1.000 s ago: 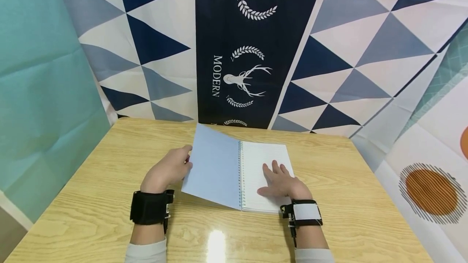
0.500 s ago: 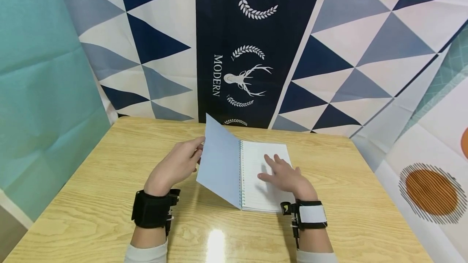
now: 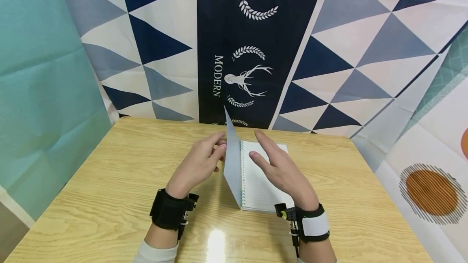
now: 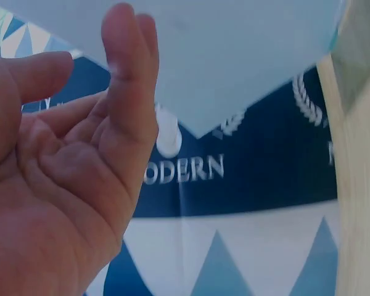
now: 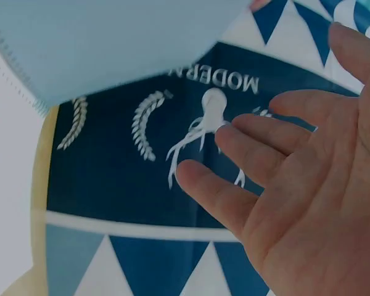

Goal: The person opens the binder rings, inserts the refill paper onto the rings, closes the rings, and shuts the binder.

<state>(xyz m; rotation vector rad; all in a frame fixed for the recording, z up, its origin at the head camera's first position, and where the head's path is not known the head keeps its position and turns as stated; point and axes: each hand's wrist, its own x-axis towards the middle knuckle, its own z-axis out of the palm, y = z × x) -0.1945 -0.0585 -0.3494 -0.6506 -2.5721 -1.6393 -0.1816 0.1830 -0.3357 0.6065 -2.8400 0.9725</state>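
A spiral notebook lies on the wooden table, its lined page [image 3: 261, 182] facing up at the right. The pale blue cover [image 3: 231, 161] stands nearly upright along the wire binding [image 3: 242, 173]. My left hand [image 3: 197, 161] is at the cover's outer side, fingertips at or very near its edge; in the left wrist view the fingers [image 4: 131, 80] extend upward against the cover and the thumb stands apart. Above the page hovers my right hand [image 3: 287, 169], fingers extended, palm toward the cover, holding nothing. The right wrist view shows its spread fingers [image 5: 253, 154] apart from the cover.
Behind the table [image 3: 128, 165] hangs a cloth [image 3: 161, 35] with triangles and a dark deer-print band. A teal cloth [image 3: 47, 72] borders the left side. Each wrist wears a black strap [image 3: 170, 210] with a small camera.
The cover has swung up from lying tilted left to nearly upright, with my left hand moving right along with it. My right hand has lifted off the page and turned its palm inward.
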